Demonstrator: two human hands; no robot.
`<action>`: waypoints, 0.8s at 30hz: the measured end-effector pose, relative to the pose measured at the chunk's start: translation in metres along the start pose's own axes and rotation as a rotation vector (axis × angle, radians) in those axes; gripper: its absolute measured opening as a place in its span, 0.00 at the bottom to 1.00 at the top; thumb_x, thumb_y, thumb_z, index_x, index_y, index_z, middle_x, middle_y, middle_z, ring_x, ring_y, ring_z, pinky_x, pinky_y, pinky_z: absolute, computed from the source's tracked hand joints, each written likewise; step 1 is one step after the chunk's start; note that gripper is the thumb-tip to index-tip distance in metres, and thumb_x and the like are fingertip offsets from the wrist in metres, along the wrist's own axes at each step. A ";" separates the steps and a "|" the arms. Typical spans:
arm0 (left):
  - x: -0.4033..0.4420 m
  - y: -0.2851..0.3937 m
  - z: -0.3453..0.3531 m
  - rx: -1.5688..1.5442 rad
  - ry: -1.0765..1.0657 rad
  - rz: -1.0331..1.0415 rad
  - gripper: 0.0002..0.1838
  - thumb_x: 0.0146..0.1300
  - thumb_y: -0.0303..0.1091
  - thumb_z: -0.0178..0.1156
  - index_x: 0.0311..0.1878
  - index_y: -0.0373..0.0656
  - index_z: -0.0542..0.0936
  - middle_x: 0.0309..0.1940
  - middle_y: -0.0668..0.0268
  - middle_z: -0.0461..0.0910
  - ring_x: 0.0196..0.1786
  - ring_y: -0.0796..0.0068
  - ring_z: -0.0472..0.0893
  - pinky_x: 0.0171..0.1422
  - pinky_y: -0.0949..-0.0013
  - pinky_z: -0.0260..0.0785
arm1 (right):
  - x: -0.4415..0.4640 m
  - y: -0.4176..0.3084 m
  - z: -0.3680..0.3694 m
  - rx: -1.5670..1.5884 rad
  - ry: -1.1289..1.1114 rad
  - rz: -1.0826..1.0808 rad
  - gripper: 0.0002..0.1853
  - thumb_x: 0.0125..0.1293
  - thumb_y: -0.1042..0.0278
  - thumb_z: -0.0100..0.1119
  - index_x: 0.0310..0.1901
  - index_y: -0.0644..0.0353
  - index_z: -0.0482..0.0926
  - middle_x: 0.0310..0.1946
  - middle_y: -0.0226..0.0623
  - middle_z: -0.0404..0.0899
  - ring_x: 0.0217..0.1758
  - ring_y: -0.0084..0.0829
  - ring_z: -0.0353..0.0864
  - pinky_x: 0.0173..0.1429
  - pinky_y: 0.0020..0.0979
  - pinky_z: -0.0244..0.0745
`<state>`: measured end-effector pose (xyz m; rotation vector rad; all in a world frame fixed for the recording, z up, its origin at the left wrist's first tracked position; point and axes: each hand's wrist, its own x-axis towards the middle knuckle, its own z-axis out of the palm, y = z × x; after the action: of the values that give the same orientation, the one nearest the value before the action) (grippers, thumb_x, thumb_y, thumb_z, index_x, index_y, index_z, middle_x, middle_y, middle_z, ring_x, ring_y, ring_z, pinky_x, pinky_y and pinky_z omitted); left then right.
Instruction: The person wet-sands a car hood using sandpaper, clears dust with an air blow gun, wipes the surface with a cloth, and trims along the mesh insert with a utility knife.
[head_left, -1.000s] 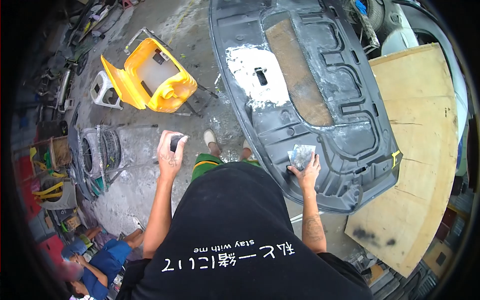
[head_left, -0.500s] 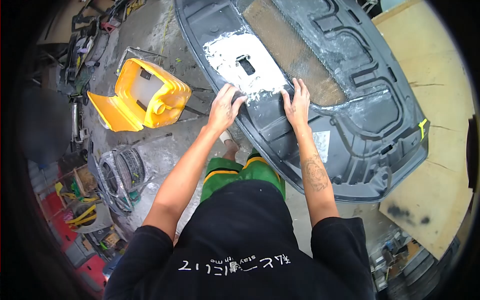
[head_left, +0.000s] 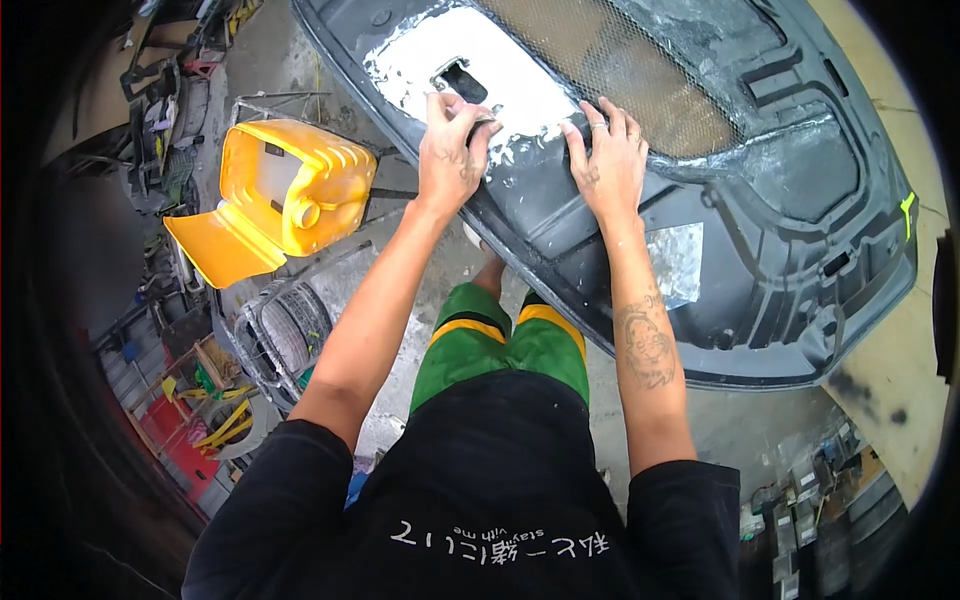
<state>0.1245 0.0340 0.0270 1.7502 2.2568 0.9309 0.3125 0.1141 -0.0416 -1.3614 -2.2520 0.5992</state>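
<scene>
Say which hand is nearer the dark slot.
Left. The left hand is just below the dark slot in view; the right hand is farther off, lower and to its right.

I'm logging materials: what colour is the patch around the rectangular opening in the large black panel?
The ragged-edged patch is white, clearest in the head view.

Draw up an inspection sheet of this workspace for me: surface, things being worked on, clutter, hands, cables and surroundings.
Surface: black panel, with a white patch around a dark opening and mesh beside it.
Job's things: the patched panel; a pale sheet lies flat on it.
Clutter: cut-open yellow container with its flap out; a tyre nearby; piled parts at far left.
Hands: left hand has fingers drawn together over the patch's near edge, contents unclear; right hand is spread beside the patch.
Cables: none clearly seen.
Surroundings: grey floor; a pale board with dark smudges beyond the panel.
</scene>
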 end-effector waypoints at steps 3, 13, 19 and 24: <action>-0.027 -0.001 -0.004 0.008 0.017 -0.026 0.09 0.58 0.27 0.70 0.41 0.41 0.82 0.43 0.53 0.70 0.41 0.53 0.78 0.43 0.57 0.74 | 0.006 -0.002 -0.003 -0.013 -0.003 -0.007 0.25 0.70 0.48 0.58 0.61 0.56 0.79 0.65 0.46 0.74 0.69 0.52 0.69 0.71 0.51 0.62; -0.021 0.005 0.001 -0.036 0.099 -0.055 0.09 0.57 0.25 0.70 0.41 0.42 0.82 0.41 0.53 0.70 0.44 0.54 0.76 0.47 0.57 0.72 | 0.005 0.000 -0.003 -0.004 -0.013 0.008 0.26 0.70 0.47 0.57 0.62 0.55 0.78 0.65 0.44 0.74 0.70 0.49 0.68 0.70 0.50 0.63; -0.023 0.001 0.006 -0.046 0.090 -0.068 0.08 0.58 0.25 0.69 0.41 0.41 0.82 0.42 0.51 0.68 0.45 0.53 0.74 0.47 0.57 0.71 | 0.005 -0.001 -0.004 0.011 -0.003 0.004 0.25 0.70 0.47 0.57 0.61 0.55 0.79 0.64 0.42 0.75 0.69 0.50 0.68 0.70 0.50 0.64; 0.016 0.005 0.015 -0.043 0.106 0.005 0.10 0.55 0.24 0.72 0.40 0.40 0.83 0.40 0.56 0.68 0.43 0.61 0.73 0.51 0.60 0.70 | 0.002 0.000 -0.001 0.043 -0.008 0.001 0.25 0.69 0.50 0.60 0.61 0.56 0.80 0.64 0.41 0.76 0.69 0.49 0.69 0.70 0.49 0.64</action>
<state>0.1304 0.0552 0.0217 1.7282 2.2782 1.0897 0.3128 0.1163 -0.0404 -1.3418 -2.2316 0.6512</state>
